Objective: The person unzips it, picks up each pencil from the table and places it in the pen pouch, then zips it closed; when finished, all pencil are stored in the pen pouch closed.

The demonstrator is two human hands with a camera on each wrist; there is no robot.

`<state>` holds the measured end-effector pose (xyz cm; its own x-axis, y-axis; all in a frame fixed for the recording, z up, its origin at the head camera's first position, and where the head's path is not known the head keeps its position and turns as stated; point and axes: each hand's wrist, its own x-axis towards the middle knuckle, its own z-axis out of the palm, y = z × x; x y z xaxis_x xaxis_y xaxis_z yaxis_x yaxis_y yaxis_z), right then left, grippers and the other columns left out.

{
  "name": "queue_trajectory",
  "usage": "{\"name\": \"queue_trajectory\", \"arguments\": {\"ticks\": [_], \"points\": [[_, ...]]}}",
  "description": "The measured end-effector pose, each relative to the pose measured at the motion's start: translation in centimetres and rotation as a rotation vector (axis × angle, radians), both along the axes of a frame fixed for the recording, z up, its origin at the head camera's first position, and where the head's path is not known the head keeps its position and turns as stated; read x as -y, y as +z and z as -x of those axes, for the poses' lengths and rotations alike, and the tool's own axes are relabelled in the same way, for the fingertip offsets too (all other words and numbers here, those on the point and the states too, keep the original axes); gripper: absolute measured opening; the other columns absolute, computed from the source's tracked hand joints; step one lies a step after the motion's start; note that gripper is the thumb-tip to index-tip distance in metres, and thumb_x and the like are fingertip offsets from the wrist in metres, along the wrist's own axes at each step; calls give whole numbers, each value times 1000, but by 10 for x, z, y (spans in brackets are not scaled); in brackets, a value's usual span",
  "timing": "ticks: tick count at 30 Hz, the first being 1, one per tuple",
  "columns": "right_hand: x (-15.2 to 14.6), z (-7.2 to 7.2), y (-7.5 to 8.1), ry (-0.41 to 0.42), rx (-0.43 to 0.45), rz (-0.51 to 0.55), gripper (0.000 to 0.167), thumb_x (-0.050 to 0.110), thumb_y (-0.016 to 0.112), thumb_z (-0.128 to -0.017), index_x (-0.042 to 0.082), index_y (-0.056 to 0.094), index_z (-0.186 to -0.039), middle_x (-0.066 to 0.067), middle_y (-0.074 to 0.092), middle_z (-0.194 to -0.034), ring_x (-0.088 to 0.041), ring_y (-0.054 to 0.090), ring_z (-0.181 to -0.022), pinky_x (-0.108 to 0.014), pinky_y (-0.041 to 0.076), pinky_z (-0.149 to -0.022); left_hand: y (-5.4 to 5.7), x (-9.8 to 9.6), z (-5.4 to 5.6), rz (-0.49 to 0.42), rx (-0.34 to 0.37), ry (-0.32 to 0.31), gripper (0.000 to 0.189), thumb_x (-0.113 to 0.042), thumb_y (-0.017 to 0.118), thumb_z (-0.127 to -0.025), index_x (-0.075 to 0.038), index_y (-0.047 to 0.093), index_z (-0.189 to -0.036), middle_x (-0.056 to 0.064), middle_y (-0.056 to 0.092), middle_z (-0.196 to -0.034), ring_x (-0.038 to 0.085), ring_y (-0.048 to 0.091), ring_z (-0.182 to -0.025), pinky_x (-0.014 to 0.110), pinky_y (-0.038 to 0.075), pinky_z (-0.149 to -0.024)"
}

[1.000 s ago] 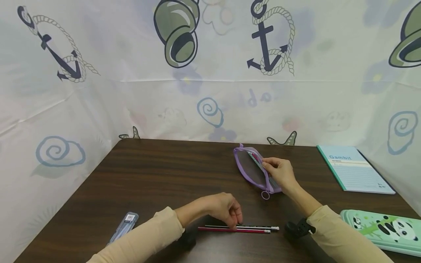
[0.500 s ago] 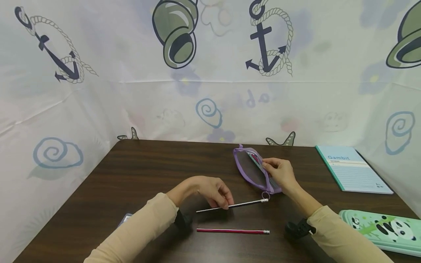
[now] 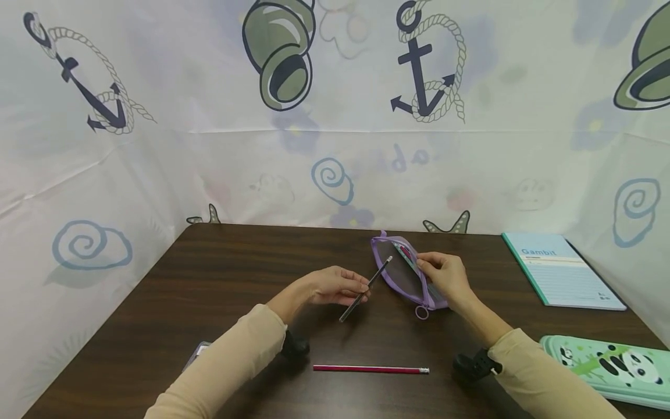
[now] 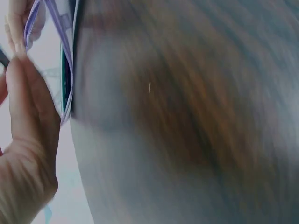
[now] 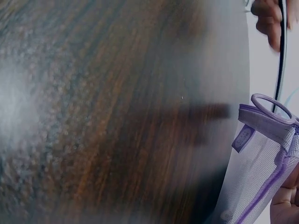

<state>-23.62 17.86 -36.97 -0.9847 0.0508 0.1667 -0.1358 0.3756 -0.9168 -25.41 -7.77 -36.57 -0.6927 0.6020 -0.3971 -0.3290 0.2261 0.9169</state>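
Note:
My left hand (image 3: 335, 286) pinches a dark pencil (image 3: 378, 272) above the table. The pencil slants, its eraser end up and over the left edge of a purple mesh pencil pouch (image 3: 381, 269). With thumb and fingers, my right hand (image 3: 450, 278) grips the pouch's right edge, and the mouth of the pouch gapes. Something pale green and pink shows inside. A red pencil (image 3: 371, 369) lies flat on the table nearer to me. In the right wrist view the dark pencil (image 5: 281, 56) appears beyond the pouch's ring pull (image 5: 271, 114).
A blue notebook (image 3: 567, 270) lies at the back right. Nearer, on the right, is a green panda pencil box (image 3: 607, 366). A small clear case (image 3: 196, 352) is mostly hidden behind the left sleeve. Patterned cloth walls (image 3: 235, 163) surround the dark wooden table (image 3: 251, 256).
My left hand has lifted the dark pencil from beside the red one, carried it up toward the pouch and turned its eraser end upward. My right hand stays on the pouch.

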Motion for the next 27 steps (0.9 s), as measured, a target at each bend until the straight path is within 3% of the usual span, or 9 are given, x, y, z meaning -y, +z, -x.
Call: {"name": "queue_trajectory", "arguments": {"ticks": [4,8,11,14,20,27], "points": [[2,-1,0,3,6,-6,23,3,60,-90,-11,64,-107,-10,68,-86,2,56,-63,-21,57,-63,-2,-15,2,-82,29,138,34,-3,50,-96,8,48,-128,17,65,-111,10,65,-84,22,56,-80],[2,-1,0,6,2,-19,22,3,60,-91,-11,64,-107,-10,68,-86,2,56,-64,-19,55,-61,-2,-32,5,-139,47,221,39,2,49,-95,8,43,-134,26,52,-130,19,65,-99,31,50,-96],[3,-2,-1,2,1,-21,22,3,60,-90,-11,65,-107,-12,68,-87,1,56,-63,-18,54,-59,-1,-44,6,-176,65,291,43,4,49,-94,8,40,-136,28,49,-132,29,58,-114,37,44,-102],[3,-2,-1,5,3,-25,22,3,60,-90,-11,64,-107,-14,68,-86,0,55,-62,-18,54,-59,-1,-55,7,-198,62,353,45,6,50,-93,9,39,-136,30,50,-130,33,53,-119,39,44,-102],[5,-2,-2,18,7,-20,22,4,60,-91,-11,64,-107,-21,67,-90,-3,55,-63,-21,54,-59,-1,-72,6,-212,49,398,48,7,51,-92,10,37,-138,30,48,-132,34,53,-119,39,45,-100],[6,-3,-1,23,-3,3,23,4,61,-91,-12,64,-106,-18,68,-89,-2,56,-64,-20,54,-59,-5,-87,5,-235,38,463,51,9,51,-91,11,34,-139,29,44,-137,35,53,-119,41,45,-101]]}}
